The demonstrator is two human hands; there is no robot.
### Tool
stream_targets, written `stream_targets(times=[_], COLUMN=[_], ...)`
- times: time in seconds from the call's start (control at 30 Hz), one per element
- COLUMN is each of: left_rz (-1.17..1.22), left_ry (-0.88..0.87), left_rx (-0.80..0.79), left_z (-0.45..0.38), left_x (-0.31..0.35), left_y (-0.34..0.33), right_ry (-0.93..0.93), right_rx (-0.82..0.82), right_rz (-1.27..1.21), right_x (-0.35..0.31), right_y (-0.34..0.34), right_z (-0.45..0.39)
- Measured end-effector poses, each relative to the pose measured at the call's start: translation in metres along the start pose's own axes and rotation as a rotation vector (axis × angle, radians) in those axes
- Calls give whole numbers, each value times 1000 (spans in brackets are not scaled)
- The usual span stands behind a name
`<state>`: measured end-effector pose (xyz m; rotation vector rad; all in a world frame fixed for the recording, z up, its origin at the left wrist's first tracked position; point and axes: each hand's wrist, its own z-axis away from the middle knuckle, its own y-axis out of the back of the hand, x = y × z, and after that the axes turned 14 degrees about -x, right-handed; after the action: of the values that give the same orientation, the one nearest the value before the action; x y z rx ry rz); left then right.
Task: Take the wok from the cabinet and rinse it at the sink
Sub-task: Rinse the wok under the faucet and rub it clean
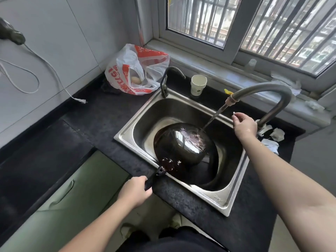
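A black wok (183, 144) lies upside down in the steel sink (134, 124), its wet rounded bottom facing up. My left hand (135, 190) grips the wok's dark handle (154, 177), which sticks out over the sink's front-left rim. Water streams from the curved grey faucet (269, 91) onto the wok's upper right side. My right hand (244, 127) hovers above the sink's right edge, beside the faucet's base, fingers loosely curled and holding nothing that I can see.
A paper cup (198, 84) stands behind the sink, next to a small dark second tap (166, 82). A red-and-white plastic bag (135, 70) sits at the back left. Crumpled tissues (272, 139) lie right of the sink. A white plug cord (80, 100) rests on the black counter (101, 117).
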<state>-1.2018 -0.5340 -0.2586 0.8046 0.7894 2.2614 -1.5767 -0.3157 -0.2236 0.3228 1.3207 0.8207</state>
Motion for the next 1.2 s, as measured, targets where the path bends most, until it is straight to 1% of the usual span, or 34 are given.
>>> stream_targets(times=[0.17,0.43,0.67,1.0,1.2], left_rz=[78,54,18,-34,15], left_ry=[15,-36,-72,-56,-43], left_rx=[1,29,64,113,124], left_z=[3,-2,-4,-8,-7], left_x=[-9,-15,-17,-18,-18], left_y=[-14,-19,-26,-33,-32], right_ry=[-13,-37,-42,-29,-20], right_rx=[2,-3,-6,-2,4], right_rz=[11,45,16,20,33], right_x=[-4,-6,-4,0,-4], right_y=[0,0,-2,-2,-2], right_z=[3,5,4,0,3])
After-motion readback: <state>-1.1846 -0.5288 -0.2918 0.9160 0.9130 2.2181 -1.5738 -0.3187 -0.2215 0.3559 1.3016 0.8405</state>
